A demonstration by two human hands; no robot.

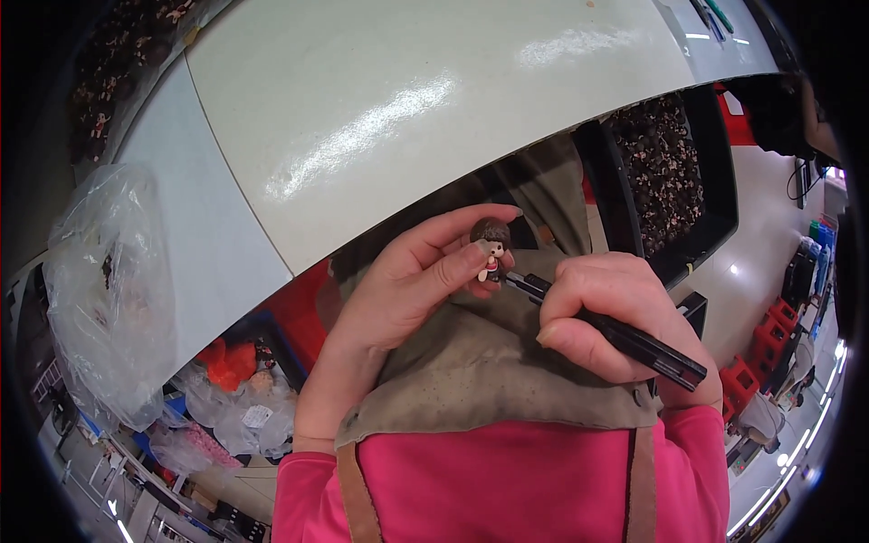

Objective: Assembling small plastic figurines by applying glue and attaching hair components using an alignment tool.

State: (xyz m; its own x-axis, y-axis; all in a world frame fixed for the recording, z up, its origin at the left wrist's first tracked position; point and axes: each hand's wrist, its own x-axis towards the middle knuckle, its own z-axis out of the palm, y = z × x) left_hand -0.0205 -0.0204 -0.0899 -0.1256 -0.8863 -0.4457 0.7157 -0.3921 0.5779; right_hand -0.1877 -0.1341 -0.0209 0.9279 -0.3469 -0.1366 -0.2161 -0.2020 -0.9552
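A small figurine with brown hair and a pale face is pinched upright between the thumb and fingers of my left hand. My right hand is wrapped round a black utility knife. Its narrow metal tip points left and lies right beside the figurine's lower part; whether it touches I cannot tell. Both hands are over my lap, in front of the olive apron.
A pale glossy table spans the far side. To the right, a black crate holds many small brown figurines. A clear plastic bag hangs at the table's left. Several red bins stand at far right; pens lie at the table's far right.
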